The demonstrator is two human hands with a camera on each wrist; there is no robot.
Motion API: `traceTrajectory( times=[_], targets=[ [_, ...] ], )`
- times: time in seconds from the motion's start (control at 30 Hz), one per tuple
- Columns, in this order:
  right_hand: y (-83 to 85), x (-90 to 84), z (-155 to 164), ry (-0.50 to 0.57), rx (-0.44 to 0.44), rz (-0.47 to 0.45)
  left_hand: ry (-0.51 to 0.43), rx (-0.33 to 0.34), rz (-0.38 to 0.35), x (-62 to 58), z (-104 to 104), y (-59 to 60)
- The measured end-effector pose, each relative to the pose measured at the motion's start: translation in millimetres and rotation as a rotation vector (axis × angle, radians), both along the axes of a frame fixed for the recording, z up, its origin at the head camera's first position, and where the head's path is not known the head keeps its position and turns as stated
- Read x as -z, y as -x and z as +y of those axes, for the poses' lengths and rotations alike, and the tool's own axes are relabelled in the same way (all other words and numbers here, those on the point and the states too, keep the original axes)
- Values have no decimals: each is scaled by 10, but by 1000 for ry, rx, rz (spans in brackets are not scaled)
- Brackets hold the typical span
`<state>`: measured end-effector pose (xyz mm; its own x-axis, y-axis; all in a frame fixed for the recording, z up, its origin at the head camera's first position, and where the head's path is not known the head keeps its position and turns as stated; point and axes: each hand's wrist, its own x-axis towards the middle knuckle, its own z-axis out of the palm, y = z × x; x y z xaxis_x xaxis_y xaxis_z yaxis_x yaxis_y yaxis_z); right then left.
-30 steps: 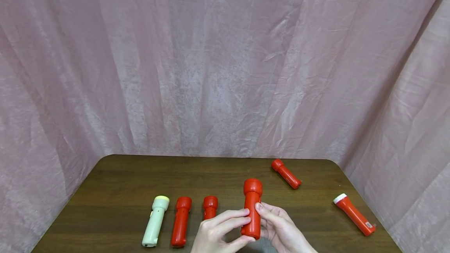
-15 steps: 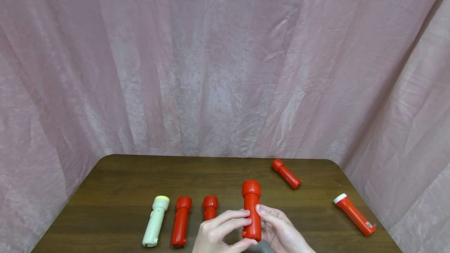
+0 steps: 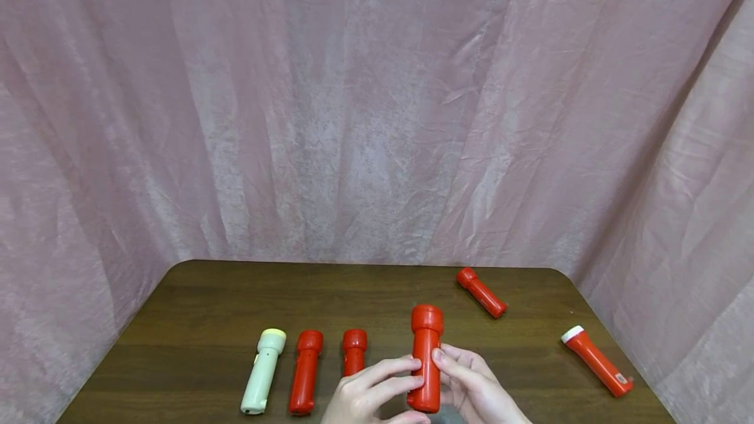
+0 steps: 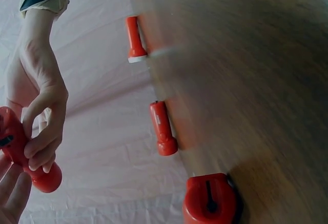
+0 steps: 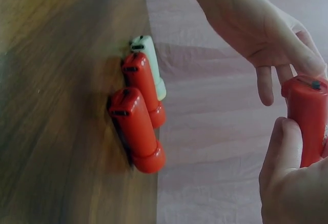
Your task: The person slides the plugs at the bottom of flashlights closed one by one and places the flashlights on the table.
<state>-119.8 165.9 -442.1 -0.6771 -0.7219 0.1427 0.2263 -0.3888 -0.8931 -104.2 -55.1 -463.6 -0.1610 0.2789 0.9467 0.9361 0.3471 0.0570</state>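
Note:
A red flashlight is held up over the near part of the table, its wide head pointing away from the person. My left hand has its fingertips on the flashlight's left side, with the thumb near its tail end. My right hand grips the body from the right, thumb laid along it. A black switch shows on the flashlight's side in the left wrist view. The right wrist view shows its tail end close to the left thumb. Beside the left hand lies another red flashlight, partly hidden by that hand.
A pale green flashlight and a red flashlight lie left on the brown wooden table. Another red flashlight lies far right, and a red one with a white rim near the right edge. A pink curtain hangs behind.
The held flashlight has shifted slightly lower and a little to the right, and both hands have moved along with it. The flashlights on the table keep their places.

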Motion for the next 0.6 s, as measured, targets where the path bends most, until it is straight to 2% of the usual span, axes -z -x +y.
traceTrajectory(
  times=[0.33, 0.5, 0.6],
  targets=[
    [10, 52, 41, -153, 144, 54, 25, 44, -83, 22, -25, -2],
    [-27, 47, 39, -301, 259, 84, 12, 36, -125, 0, -36, -8],
    [-53, 38, 16, -391, 318, 147, -21, 9, -140, -37, -35, -9]
  ],
)
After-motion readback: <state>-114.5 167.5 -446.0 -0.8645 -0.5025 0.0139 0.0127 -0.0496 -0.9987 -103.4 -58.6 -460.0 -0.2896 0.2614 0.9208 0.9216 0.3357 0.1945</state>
